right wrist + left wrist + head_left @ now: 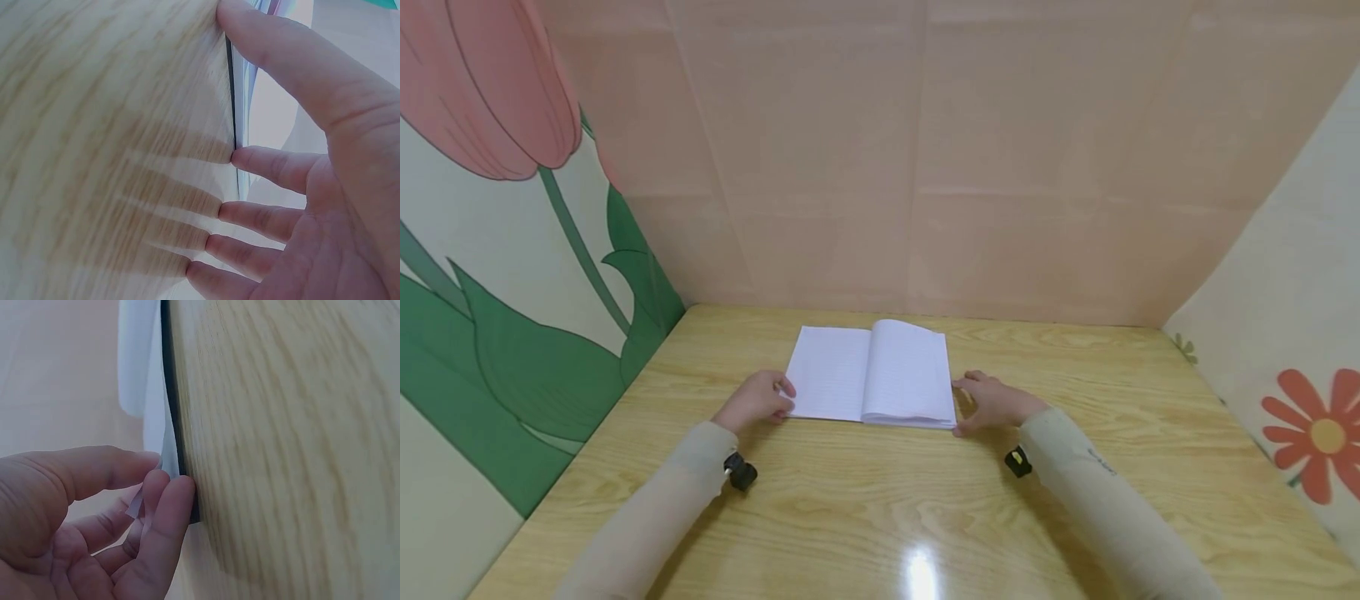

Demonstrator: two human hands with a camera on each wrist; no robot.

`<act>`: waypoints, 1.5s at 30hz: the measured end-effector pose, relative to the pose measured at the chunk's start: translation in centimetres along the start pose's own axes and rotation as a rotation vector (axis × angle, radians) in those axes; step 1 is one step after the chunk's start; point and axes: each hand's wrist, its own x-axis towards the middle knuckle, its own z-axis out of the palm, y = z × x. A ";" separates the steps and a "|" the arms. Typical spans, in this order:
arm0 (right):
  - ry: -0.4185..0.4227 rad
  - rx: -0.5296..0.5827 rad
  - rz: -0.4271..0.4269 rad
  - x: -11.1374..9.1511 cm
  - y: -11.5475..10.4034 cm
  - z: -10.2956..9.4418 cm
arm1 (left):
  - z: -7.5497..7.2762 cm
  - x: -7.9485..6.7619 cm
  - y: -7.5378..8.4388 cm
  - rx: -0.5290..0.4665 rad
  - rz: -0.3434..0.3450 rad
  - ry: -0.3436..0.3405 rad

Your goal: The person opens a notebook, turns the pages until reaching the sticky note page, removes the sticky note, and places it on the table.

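An open notebook [829,372] with lined white pages lies on the wooden table. Its right-hand pages [901,375] bulge upward near the spine. At the lower left corner, my left hand [760,395] pinches paper between thumb and fingers; the left wrist view shows a page corner bent up there, with the dark cover [189,509] beneath. My right hand [997,403] is at the notebook's right edge, thumb and fingers spread. In the right wrist view its fingertips [240,156] rest on the table, the thumb and index finger against the notebook's edge.
Behind the wooden table [850,500] stands a plain pinkish-tan backdrop [917,167]. A tulip-painted panel [512,350] borders the left side, and a panel with a red flower [1327,435] the right. Small black devices [741,472] sit at both wrists.
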 end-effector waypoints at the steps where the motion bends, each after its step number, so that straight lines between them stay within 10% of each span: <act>1: 0.001 0.002 -0.001 0.0 0.0 0.0 | 0.0 0.1 -0.1 0.002 -0.002 -0.003; 45: 0.012 0.025 -0.001 -0.1 -0.1 0.0 | -0.4 0.7 -0.9 0.175 0.057 0.018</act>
